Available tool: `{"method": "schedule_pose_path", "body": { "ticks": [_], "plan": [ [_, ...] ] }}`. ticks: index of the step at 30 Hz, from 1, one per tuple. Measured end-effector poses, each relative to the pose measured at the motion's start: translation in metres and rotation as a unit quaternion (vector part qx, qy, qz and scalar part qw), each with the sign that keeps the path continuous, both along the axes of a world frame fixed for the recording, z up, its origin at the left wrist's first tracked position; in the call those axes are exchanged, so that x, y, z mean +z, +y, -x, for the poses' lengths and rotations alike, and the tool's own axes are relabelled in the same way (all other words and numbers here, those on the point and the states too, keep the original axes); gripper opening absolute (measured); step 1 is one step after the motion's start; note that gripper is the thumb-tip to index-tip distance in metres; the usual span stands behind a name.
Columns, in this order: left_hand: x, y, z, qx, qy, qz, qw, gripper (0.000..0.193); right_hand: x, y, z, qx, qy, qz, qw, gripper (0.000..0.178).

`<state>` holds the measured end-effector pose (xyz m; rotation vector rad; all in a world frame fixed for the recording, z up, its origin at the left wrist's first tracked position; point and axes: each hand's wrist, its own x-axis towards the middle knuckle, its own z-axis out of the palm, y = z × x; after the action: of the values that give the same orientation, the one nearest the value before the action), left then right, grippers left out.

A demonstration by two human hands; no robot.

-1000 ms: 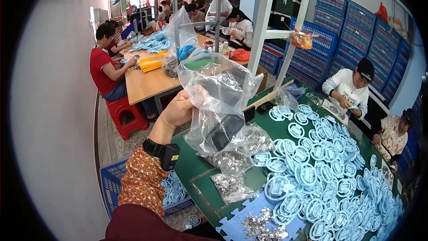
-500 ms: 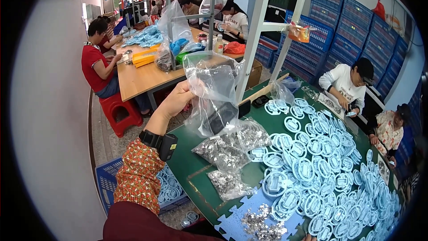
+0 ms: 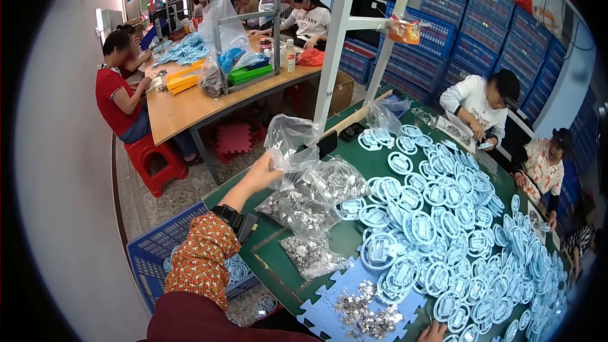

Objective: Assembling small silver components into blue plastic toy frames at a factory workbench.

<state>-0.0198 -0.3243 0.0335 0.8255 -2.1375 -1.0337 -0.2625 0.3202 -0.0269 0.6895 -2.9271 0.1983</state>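
My left hand [image 3: 261, 174] is closed on the edge of a clear plastic bag [image 3: 290, 139], which hangs crumpled over the back of the green table. Right below it lie filled clear bags [image 3: 301, 209] of small silvery metal parts, and a smaller such bag [image 3: 311, 256] sits nearer me. Only a few fingers of my right hand [image 3: 432, 333] show at the lower edge. They rest apart beside the blue foam mat [image 3: 316, 307] and the light-blue oval plastic pieces [image 3: 437, 234], with nothing visible in them. Loose metal parts [image 3: 367, 310] lie on the mat.
A blue crate [image 3: 152, 259] with more oval pieces stands on the floor at left. A white metal post [image 3: 332, 50] rises at the table's back edge. Two co-workers [image 3: 481, 111] sit across the table. Others work at a wooden table [image 3: 171, 111] behind, and blue crates [image 3: 437, 25] are stacked along the wall.
My left hand has lowered with the plastic bag, which now bunches against the filled bags. A little more of my right hand shows. The view has shifted slightly.
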Motion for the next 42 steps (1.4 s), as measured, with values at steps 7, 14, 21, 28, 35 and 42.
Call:
{"method": "schedule_pose_path", "body": {
  "ticks": [7,14,21,28,35,42],
  "plan": [
    [-0.001,0.022,0.029,0.090,-0.140,0.141,0.976,0.050,-0.017,-0.002,0.012,0.039,0.066,0.068,0.995,0.024],
    [-0.047,-0.013,0.016,-0.002,-0.178,0.226,0.958,0.032,-0.016,-0.001,0.014,0.042,0.098,0.066,0.992,0.023],
    [0.000,0.039,-0.010,0.065,-0.108,0.175,0.976,0.082,-0.013,0.000,0.010,0.042,0.093,0.078,0.992,0.020],
    [0.000,-0.034,0.049,0.155,0.053,0.008,0.987,0.084,-0.011,0.001,0.011,0.045,0.087,0.090,0.991,0.020],
    [-0.011,-0.020,0.075,0.318,-0.206,0.120,0.918,0.080,-0.014,0.002,0.011,0.043,0.087,0.093,0.991,0.022],
    [0.010,0.017,0.072,0.098,-0.263,0.409,0.868,0.052,-0.014,0.004,0.009,0.041,0.087,0.086,0.992,0.022]
  ]
}}
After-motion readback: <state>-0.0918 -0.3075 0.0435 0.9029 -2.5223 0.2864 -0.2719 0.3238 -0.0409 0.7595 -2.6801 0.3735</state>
